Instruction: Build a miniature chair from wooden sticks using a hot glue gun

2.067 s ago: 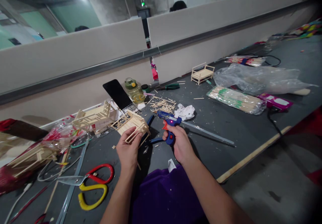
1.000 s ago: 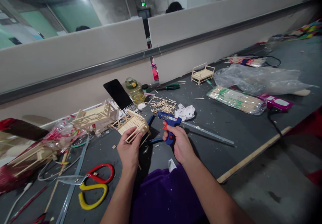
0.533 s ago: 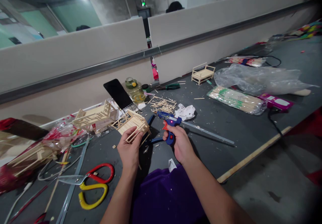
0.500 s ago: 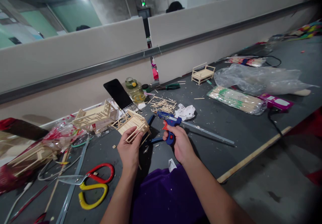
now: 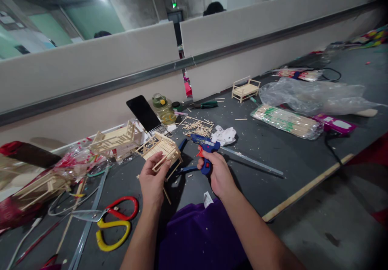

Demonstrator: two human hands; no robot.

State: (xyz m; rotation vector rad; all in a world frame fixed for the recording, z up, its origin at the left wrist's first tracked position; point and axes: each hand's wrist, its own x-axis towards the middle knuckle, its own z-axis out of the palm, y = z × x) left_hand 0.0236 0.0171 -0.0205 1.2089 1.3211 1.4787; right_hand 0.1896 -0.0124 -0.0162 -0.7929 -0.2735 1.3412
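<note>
My left hand (image 5: 153, 177) pinches the near edge of a small wooden stick model (image 5: 162, 148), a slatted piece with railings, held tilted above the table. In my right hand (image 5: 218, 171) is a blue glue gun (image 5: 206, 146) with an orange trigger; its nozzle points left, toward the model but apart from it. A clear glue stick (image 5: 254, 161) runs out behind the gun. Blue-handled pliers (image 5: 188, 169) lie partly hidden under the model. Beyond the gun are a heap of short cut sticks (image 5: 198, 126) and a crumpled white paper (image 5: 223, 135).
Red-and-yellow scissors (image 5: 113, 221) lie at the left, near another stick model (image 5: 117, 138). A propped phone (image 5: 143, 112) and a bottle (image 5: 163, 108) stand behind. A finished-looking bench model (image 5: 246, 90), packaged sticks (image 5: 286, 121) and a purple device (image 5: 335, 124) are on the right.
The view has shifted slightly. My left hand has tilted the model a little, and a thin stick below it shows more. The glue gun stays in my right hand, almost unmoved.
</note>
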